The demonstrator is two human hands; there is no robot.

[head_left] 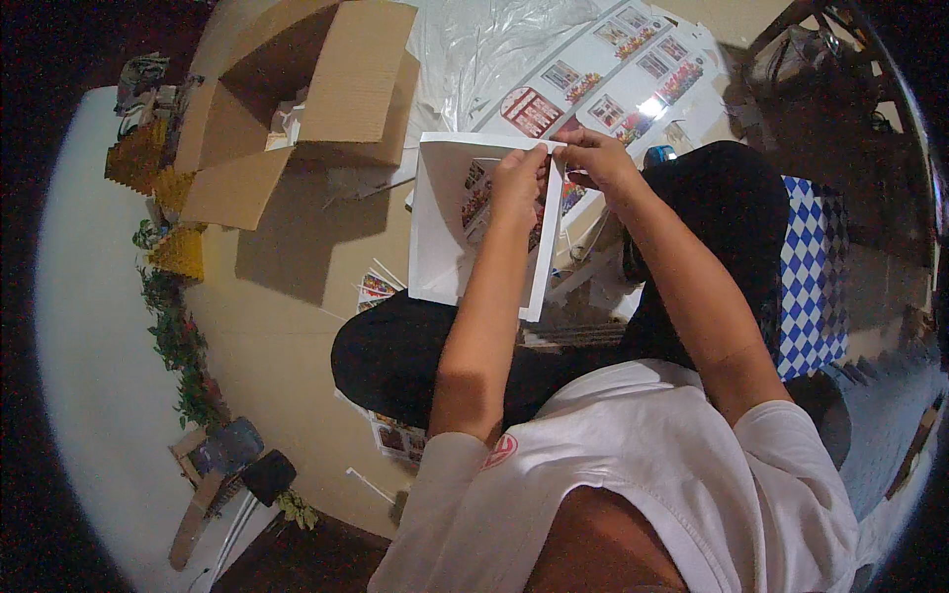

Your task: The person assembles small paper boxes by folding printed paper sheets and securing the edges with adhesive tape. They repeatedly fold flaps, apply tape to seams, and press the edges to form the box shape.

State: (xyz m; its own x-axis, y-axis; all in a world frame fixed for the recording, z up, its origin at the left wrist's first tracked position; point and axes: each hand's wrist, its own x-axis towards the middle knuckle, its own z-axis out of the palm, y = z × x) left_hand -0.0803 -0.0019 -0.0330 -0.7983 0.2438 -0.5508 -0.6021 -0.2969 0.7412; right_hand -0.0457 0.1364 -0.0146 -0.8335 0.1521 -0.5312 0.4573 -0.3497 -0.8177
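Observation:
A white, open box-like piece made of thin board [436, 212] rests over my lap, its walls standing up around a hollow middle. Printed pictures of flowers and windows show within its outline. My left hand [519, 186] reaches across the hollow, its fingers closed on the piece's far right corner. At that same corner, my right hand [598, 163] pinches the edge from outside. The two sets of fingertips nearly meet there. Whether a small part sits between them is hidden.
Ahead on the left stands an open cardboard box [361, 84]. Printed sheets [603, 74] lie beyond my hands, beside crumpled clear plastic [470, 49]. A blue-and-white checked thing [813, 267] is at the right. Artificial plants [176, 326] line the left wall.

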